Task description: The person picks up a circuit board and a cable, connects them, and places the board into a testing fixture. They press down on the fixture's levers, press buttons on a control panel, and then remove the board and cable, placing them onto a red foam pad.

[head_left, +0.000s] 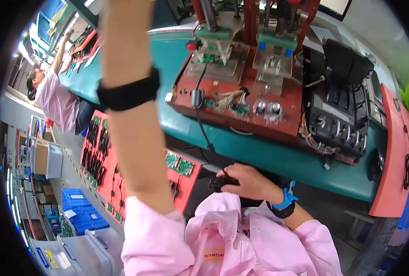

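Note:
My left arm reaches up across the view, past a black wristband (128,89), and its hand lies beyond the upper edge. In front of my chest, my right hand (248,181) is closed around a bundled black cable (217,184). A black cord with a ferrite block (197,98) hangs from a green circuit board (211,59) in the red test fixture (236,115) and runs down toward that hand. Whether it joins the bundle I cannot tell. A blue strap and a black band circle my right wrist.
Left of me, a pink board (193,177) carries several circuit boards and black cables. A black instrument with knobs (337,119) stands right of the fixture on the green bench (269,158). Another pink panel (388,184) stands far right. Blue bins (82,211) and a co-worker (57,99) are left.

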A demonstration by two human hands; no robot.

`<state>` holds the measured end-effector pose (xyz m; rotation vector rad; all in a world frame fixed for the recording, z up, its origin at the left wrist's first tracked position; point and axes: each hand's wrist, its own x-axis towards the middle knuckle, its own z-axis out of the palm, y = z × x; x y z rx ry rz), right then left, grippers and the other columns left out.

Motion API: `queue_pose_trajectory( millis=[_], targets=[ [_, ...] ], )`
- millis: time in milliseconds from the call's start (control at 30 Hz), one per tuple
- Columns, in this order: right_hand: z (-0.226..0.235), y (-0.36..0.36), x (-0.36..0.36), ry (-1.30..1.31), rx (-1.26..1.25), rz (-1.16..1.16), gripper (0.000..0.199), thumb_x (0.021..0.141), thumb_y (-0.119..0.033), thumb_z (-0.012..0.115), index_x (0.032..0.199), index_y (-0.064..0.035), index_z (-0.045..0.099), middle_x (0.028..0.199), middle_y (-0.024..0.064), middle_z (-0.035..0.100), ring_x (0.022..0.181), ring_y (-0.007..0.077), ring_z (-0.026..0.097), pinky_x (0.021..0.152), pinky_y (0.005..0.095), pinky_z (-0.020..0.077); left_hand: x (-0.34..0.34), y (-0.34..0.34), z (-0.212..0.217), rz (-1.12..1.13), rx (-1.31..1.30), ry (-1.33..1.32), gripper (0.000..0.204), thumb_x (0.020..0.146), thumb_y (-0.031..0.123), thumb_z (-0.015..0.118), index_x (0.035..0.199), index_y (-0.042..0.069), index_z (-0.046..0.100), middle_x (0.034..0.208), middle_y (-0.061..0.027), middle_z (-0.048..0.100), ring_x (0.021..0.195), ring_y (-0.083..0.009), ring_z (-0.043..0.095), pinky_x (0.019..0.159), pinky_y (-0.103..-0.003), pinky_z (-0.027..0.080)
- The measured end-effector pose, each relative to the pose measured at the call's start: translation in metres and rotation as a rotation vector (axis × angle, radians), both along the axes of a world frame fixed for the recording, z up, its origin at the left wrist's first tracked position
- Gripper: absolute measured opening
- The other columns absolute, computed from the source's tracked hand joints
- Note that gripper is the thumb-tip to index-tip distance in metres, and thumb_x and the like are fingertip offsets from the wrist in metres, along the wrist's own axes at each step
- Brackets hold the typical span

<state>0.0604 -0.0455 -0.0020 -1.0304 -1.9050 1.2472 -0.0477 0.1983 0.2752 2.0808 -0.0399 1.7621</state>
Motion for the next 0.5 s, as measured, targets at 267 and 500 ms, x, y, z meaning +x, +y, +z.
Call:
queue_pose_trajectory(
  millis=[267,500],
  targets=[
    [0.022,0.003,0.007,-0.277,-0.085,0.101,0.029,0.075,-0.028,0.062,0.084,0.0001,0.059,0.089,0.0082,0.059,0.071,0.0158,0.054,0.062,0.0275,0.0434,-0.026,-0.116,-0.084,0.542,-0.206,0.086,0.030,0.087,0.017,0.043,0.110,-0.001,0.050,0.115,-0.0115,0.048,0.099,-0.0179,0.053,0.085,-0.027,0.039],
    [-0.007,0.015,-0.013,0.405,-0.720,0.210,0.025,0.080,-0.029,0.056,0.078,-0.0041,0.057,0.093,0.0059,0.058,0.072,0.0102,0.055,0.066,0.0247,0.0461,-0.110,-0.287,-0.305,0.818,-1.035,0.453,0.029,0.089,0.021,0.040,0.076,0.000,0.056,0.064,-0.0048,0.058,0.050,-0.0147,0.053,0.046,-0.026,0.041]
  ],
)
